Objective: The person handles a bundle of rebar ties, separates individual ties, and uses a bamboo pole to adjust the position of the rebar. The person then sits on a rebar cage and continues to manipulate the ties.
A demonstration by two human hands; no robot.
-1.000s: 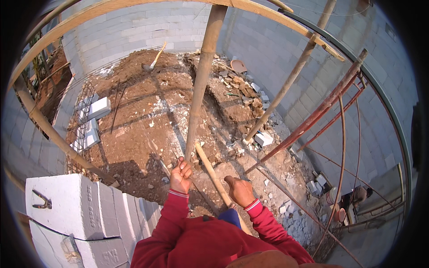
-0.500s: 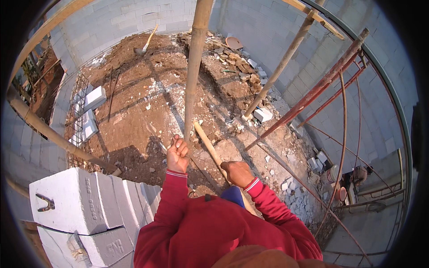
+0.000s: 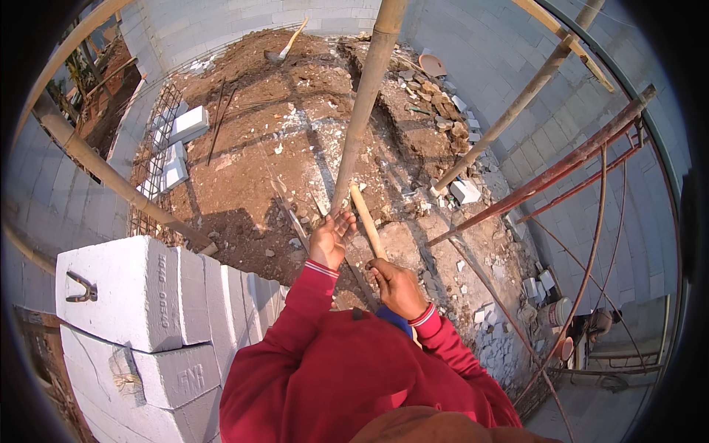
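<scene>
My left hand point(image 3: 330, 238) is raised before the upright bamboo pole point(image 3: 363, 111), its fingers loosely curled and apart. No object shows in it. To its right, my right hand point(image 3: 399, 286) is closed, thumb against the curled fingers. Whatever it may pinch is too small to make out. Beyond that hand a pale wooden pole point(image 3: 367, 221) runs out from beneath it; I cannot tell whether they touch. On my left, white blocks point(image 3: 111, 306) stand stacked, with dark-handled pliers point(image 3: 81, 286) on the top one and a small bundle of thin wire point(image 3: 127, 376) lower down.
Below lies rubble-strewn soil point(image 3: 244, 162) with a shovel point(image 3: 286, 43) at the back. Bamboo props point(image 3: 517, 96) and a red metal frame point(image 3: 546, 166) slant on the right. Steel rebar cages point(image 3: 159, 140) line the left. Block walls point(image 3: 487, 66) surround the ground.
The view has shifted, so the scene sits further right. My left hand has loosened from a pinch, its fingers now apart. My right hand has turned, showing its thumb and curled fingers.
</scene>
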